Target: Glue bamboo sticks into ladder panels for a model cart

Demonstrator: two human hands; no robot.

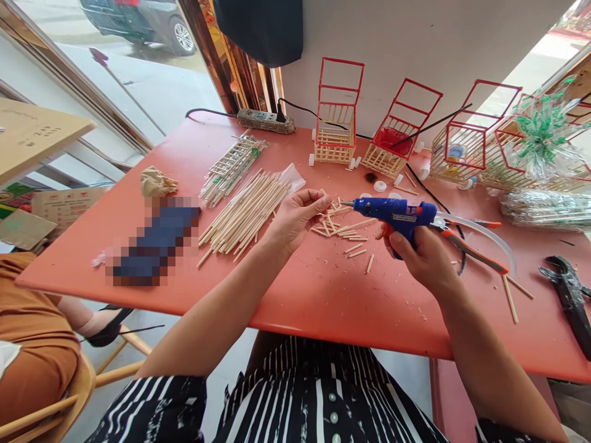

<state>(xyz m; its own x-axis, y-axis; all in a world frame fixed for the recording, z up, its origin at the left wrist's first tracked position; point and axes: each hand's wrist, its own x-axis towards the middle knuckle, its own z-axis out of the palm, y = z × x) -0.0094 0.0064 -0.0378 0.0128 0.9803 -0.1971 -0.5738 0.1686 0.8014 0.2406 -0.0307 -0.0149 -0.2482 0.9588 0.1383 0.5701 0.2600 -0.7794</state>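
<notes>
My right hand [427,255] is wrapped round the handle of a blue hot glue gun [392,210], whose nozzle points left. A clear glue stick [484,231] trails from the gun's back end. Just beyond the nozzle, my left hand [298,215] has thumb and forefinger pinched together; what lies between them is too small to make out. Short cut pieces of wooden stick [353,237] are scattered on the table below both hands. A pile of long wooden sticks [244,215] lies left of my left hand. Orange-handled pliers [475,249] rest behind my right wrist.
Small stick-built carts with red handles [337,132] stand along the back of the red table [314,289]. A power strip [266,120], lattice stick panels [235,163] and a blurred dark object [157,240] lie leftward. A black tool [566,295] lies far right. Someone's leg [39,326] shows at left.
</notes>
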